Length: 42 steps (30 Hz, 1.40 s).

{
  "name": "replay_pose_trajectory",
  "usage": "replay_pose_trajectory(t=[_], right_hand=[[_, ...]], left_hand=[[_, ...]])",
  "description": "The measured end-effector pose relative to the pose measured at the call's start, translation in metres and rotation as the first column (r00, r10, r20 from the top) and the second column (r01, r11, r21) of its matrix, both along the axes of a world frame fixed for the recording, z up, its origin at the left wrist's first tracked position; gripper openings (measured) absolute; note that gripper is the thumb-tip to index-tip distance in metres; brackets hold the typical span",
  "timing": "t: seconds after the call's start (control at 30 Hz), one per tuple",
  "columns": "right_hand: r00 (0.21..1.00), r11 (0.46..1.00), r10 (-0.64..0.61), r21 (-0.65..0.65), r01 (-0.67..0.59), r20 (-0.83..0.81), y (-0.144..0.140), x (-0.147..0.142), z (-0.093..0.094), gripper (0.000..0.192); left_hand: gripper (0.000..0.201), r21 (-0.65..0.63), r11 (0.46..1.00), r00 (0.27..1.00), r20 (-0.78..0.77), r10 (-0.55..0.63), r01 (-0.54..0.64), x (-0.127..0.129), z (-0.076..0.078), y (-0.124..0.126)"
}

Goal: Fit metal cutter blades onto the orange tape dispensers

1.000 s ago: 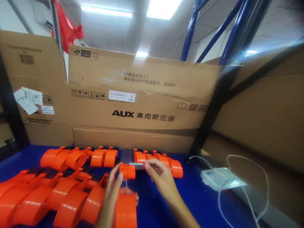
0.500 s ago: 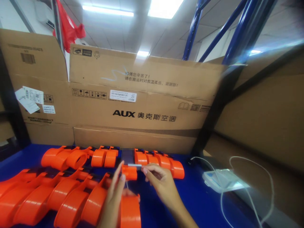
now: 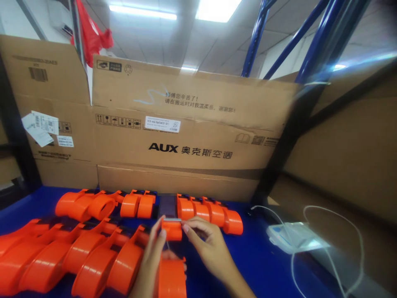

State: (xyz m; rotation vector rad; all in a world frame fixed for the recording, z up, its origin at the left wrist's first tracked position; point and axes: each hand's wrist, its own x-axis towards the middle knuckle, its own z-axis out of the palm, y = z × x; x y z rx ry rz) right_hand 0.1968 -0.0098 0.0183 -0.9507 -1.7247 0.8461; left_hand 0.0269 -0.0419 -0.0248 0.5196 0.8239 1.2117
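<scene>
My left hand (image 3: pixel 151 252) is closed around an orange plastic piece (image 3: pixel 172 278) with a wide round ring at its lower end. Its narrower upper block (image 3: pixel 172 231) stands between my left thumb and fingers. Along the top edge of that block lies a thin silver rod (image 3: pixel 173 219). The thumb and index finger of my right hand (image 3: pixel 207 242) pinch the rod's right end. Whether the rod sits inside the block or on top of it, I cannot tell. Part of the ring is hidden behind my left hand and wrist.
Several similar orange ring pieces (image 3: pixel 93 252) with black parts lie in rows on the blue surface (image 3: pixel 248 265), left and behind my hands. A dark block (image 3: pixel 167 205) stands behind them. At right are a clear plastic case (image 3: pixel 297 236) and a white cable (image 3: pixel 361 248). Cardboard (image 3: pixel 192 136) walls the back.
The silver rod has slid left along the top of the orange piece, with my right fingertips now close to its block. My left hand keeps its hold.
</scene>
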Motion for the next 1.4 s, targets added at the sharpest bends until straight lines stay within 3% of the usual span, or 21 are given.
replay_pose_trajectory(t=[0.1,0.27,0.37,0.43,0.5,0.53,0.6,0.77,0.9,1.1,1.3,1.4], right_hand=[[0.998,0.999,-0.041,-0.028,0.040,-0.037,0.002,-0.002,-0.008,0.025],[0.979,0.992,-0.059,-0.119,0.037,-0.193,0.009,-0.003,-0.004,0.038],[0.992,0.997,-0.071,0.015,0.073,-0.108,0.020,-0.008,0.022,0.036],[0.981,0.977,-0.126,0.192,0.096,0.150,0.035,-0.016,0.042,0.026],[0.836,0.956,-0.137,0.293,-0.029,0.531,0.055,-0.027,0.055,0.022],[0.788,0.958,-0.114,0.278,-0.075,0.605,0.066,-0.034,0.058,0.017],[0.712,0.961,-0.058,0.232,-0.150,0.700,0.087,-0.049,0.055,0.006],[0.514,0.964,0.004,0.134,-0.231,0.858,0.120,-0.080,0.025,0.025],[0.449,0.959,0.008,0.120,-0.257,0.893,0.127,-0.090,0.009,0.034],[0.479,0.948,-0.014,0.164,-0.274,0.878,0.122,-0.087,0.013,0.029],[0.645,0.929,-0.095,0.300,-0.215,0.758,0.103,-0.045,0.055,0.019],[0.736,0.927,-0.123,0.343,-0.155,0.665,0.080,-0.019,0.070,0.025]], left_hand=[[0.087,-0.074,0.997,1.000,-0.017,0.011,-0.012,-0.002,-0.006,0.008],[0.070,-0.006,0.993,0.993,-0.012,0.116,-0.116,0.003,-0.020,0.019],[0.069,-0.002,0.993,0.993,-0.009,0.114,-0.114,0.009,-0.025,0.019],[0.073,-0.021,0.993,0.993,-0.023,0.112,-0.112,0.013,-0.028,0.016],[0.075,-0.024,0.993,0.993,-0.043,0.112,-0.113,0.016,-0.030,0.014],[0.075,-0.014,0.993,0.993,-0.045,0.113,-0.114,0.016,-0.030,0.013],[0.075,0.025,0.992,0.992,-0.019,0.123,-0.122,0.015,-0.031,0.011],[0.071,0.123,0.985,0.992,0.057,0.114,-0.120,0.014,-0.030,0.006],[0.061,0.188,0.975,0.993,0.025,0.114,-0.117,0.018,-0.025,-0.001],[0.057,0.202,0.975,0.995,0.036,0.089,-0.094,0.017,-0.023,-0.003],[0.060,0.186,0.977,0.994,0.040,0.103,-0.108,0.013,-0.026,0.003],[0.062,0.162,0.975,0.985,0.104,0.137,-0.153,0.012,-0.022,0.006]])
